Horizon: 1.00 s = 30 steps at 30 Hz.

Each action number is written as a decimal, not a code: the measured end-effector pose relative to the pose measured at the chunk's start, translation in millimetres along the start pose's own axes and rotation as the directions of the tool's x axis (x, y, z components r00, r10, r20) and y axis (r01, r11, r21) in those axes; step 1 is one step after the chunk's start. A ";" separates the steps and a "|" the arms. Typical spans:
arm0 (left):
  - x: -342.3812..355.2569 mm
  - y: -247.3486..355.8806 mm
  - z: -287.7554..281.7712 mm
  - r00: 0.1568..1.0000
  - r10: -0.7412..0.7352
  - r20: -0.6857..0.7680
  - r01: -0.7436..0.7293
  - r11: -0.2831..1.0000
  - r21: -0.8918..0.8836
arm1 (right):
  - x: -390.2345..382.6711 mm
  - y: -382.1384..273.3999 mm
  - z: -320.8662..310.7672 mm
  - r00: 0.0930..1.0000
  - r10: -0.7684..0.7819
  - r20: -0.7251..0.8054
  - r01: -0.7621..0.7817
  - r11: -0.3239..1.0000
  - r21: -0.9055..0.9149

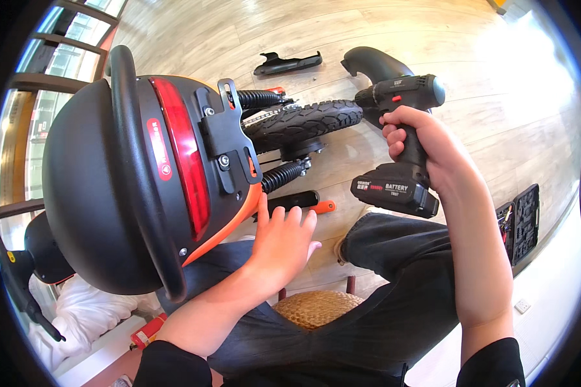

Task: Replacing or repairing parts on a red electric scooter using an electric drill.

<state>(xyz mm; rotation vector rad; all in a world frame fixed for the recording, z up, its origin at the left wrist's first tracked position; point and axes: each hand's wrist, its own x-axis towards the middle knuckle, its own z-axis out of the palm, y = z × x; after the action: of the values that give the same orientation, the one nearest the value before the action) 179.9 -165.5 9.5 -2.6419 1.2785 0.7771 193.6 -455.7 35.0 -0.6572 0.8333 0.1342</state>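
- Apparent step: drill work on the scooter (pixel 90 187), at left.
- Right hand (pixel 421 137): fingers wrapped around the drill (pixel 407 91), near the tire (pixel 310 124).
- Left hand (pixel 279 244): fingers loosely spread, holding nothing, at the orange trim (pixel 235 219).
- Next move likely calls for aligning drill with bolt (pixel 223 160).

A pale wood floor (pixel 474 122) is washed out by white glare at upper right, glass panes (pixel 82 28) at far left are brightly lit, and the mostly sharp scene is bent at its edges and ringed in black.
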 end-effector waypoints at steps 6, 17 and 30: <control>-1.9 -5.4 2.5 0.997 0.014 -0.072 -0.014 1.000 0.005 | -11.8 6.6 11.3 0.991 -0.117 0.058 0.130 0.931 -0.340; -0.1 -0.5 6.5 0.995 0.003 -0.095 -0.001 1.000 0.022 | -13.8 10.8 10.8 0.990 -0.126 0.059 0.139 0.889 -0.437; 0.7 5.9 5.8 0.999 -0.020 -0.040 0.020 1.000 -0.012 | -16.8 8.3 12.7 0.993 -0.121 0.004 0.114 0.929 -0.353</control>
<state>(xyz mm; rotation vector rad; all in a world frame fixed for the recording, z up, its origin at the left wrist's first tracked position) 173.5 -168.0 4.9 -2.6882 1.2588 0.7345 187.4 -439.2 49.3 -1.0468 0.7913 0.1715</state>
